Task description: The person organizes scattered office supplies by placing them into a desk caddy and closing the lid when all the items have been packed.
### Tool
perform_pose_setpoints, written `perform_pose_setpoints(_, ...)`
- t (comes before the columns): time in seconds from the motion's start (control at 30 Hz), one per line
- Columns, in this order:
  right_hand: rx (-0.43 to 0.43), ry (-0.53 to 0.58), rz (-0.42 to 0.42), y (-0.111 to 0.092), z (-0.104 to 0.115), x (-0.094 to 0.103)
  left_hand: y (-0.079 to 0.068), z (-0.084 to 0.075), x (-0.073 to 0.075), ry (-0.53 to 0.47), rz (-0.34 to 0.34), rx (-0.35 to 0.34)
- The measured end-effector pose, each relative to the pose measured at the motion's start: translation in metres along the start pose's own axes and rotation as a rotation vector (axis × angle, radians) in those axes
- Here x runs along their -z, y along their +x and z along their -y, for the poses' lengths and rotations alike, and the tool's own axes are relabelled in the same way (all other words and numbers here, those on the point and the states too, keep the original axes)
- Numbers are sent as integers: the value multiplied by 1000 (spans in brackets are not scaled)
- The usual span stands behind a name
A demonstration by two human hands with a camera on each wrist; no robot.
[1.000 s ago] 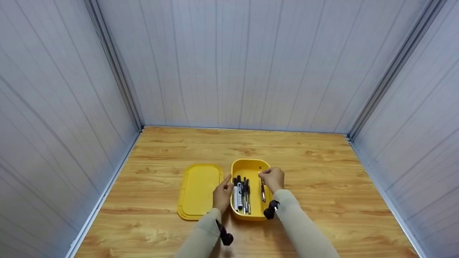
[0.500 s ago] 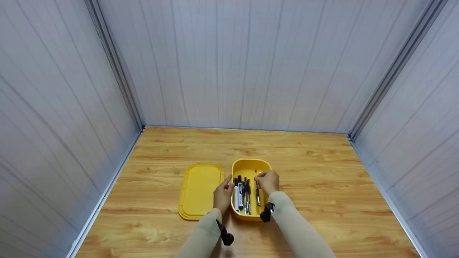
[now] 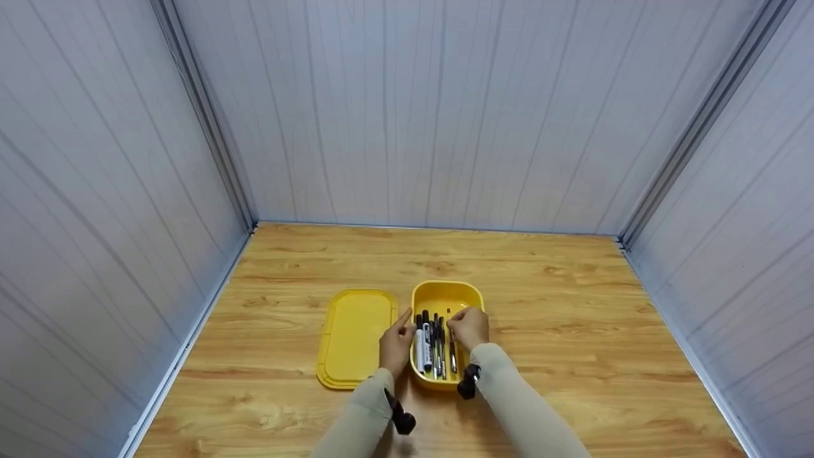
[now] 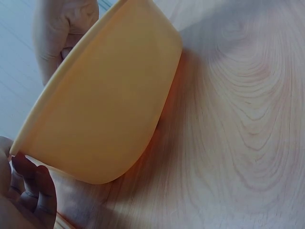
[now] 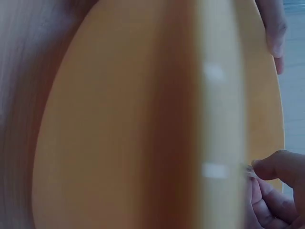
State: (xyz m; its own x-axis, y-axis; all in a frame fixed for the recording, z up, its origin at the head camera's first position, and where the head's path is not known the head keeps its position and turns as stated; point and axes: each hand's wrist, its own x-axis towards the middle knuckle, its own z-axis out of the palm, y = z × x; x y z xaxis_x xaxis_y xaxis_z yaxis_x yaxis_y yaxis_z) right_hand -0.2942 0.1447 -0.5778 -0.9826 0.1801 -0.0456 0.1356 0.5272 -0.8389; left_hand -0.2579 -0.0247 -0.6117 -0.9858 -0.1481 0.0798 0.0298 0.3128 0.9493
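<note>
A yellow box (image 3: 447,284) stands on the wooden table, lidless. My left hand (image 3: 395,346) holds its left rim; in the left wrist view the fingers (image 4: 33,186) lie against the outer wall. Inside the box, my right hand (image 3: 469,327) pinches a slim pen (image 3: 453,361) with a dark lower part, which points lengthwise along the box. To its left lie white markers (image 3: 419,350) with black caps and several black pens (image 3: 439,350), side by side. In the right wrist view the box wall hides most of the pen.
A yellow lid (image 3: 357,337) lies flat on the table (image 3: 547,299), left of the box. White panel walls (image 3: 407,127) enclose the table at the back and both sides.
My right hand has moved left inside the box with the pen, bringing it beside the row of black pens. The left hand has stayed at the rim.
</note>
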Motion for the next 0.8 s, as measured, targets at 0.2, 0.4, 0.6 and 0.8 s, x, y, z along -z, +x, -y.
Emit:
perform_pose_setpoints(0.2,-5,-33,39,-5,-8,-5,-2,0,0,8,-5,-24)
perform_pose_setpoints(0.4,-32,-12,64,-6,-11,-8,-2,1,-1,7,-22,-46)
perform_pose_setpoints(0.6,-66,6,80,-8,-14,-12,-2,2,-2,-7,-8,-15)
perform_pose_setpoints(0.8,-74,20,78,-8,-14,-12,-1,1,-1,-7,-8,-16)
